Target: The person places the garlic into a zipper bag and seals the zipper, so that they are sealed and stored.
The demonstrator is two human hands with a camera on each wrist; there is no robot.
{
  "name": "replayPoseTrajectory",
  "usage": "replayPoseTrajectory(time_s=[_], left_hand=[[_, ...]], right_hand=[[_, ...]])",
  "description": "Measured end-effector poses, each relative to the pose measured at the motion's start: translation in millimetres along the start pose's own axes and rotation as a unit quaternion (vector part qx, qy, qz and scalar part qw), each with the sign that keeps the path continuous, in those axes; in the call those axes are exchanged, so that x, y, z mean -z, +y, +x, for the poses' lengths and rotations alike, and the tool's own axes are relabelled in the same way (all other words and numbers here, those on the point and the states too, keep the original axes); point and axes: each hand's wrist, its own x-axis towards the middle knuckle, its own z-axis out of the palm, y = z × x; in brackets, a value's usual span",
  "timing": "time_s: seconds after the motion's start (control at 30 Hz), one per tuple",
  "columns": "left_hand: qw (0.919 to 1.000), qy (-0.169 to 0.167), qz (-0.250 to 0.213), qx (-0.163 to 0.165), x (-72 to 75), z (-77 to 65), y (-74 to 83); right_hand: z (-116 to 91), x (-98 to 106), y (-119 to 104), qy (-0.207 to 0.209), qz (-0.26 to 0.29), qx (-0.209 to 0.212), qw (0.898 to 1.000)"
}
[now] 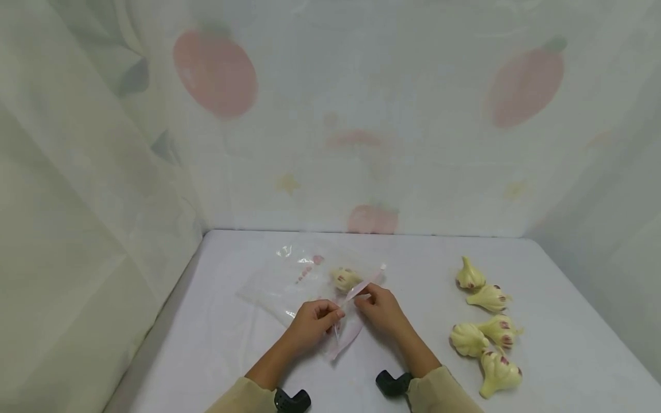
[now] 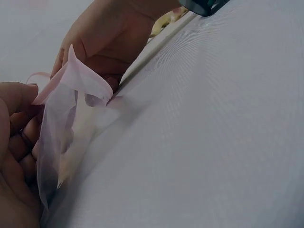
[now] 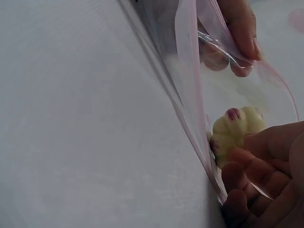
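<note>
A clear zip bag (image 1: 279,281) with a pink-edged mouth lies flat on the table, its opening turned towards me. One pale garlic bulb (image 1: 345,279) with purple patches shows through the plastic, just inside the mouth. My left hand (image 1: 314,322) pinches the pink rim between thumb and fingers. On the other side of the opening, my right hand (image 1: 381,308) grips the rim with curled fingers, close to the garlic. From the right wrist, the fingers (image 3: 266,175) partly cover that bulb. The left wrist view shows the pink rim (image 2: 88,80) stretched between both hands.
Several more garlic bulbs (image 1: 498,330) lie loosely grouped on the right of the white table (image 1: 206,355). Dark wrist devices (image 1: 393,383) sit at both sleeves. Printed cloth (image 1: 413,115) hangs behind the table's far edge and along both sides.
</note>
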Motion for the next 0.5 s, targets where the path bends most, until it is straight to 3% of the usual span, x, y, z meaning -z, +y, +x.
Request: replayPoseTrajectory(time_s=[0.23, 0.5], left_hand=[[1.0, 0.006, 0.003, 0.004, -1.4, -2.3, 0.5], [0.9998, 0.013, 0.009, 0.012, -0.8, -1.4, 3.4]], right_hand=[[-4.7, 13.4, -1.4, -0.01, 0.001, -0.007, 1.0], [-13.3, 61.8, -17.4, -0.025, -0.064, -0.035, 0.997]])
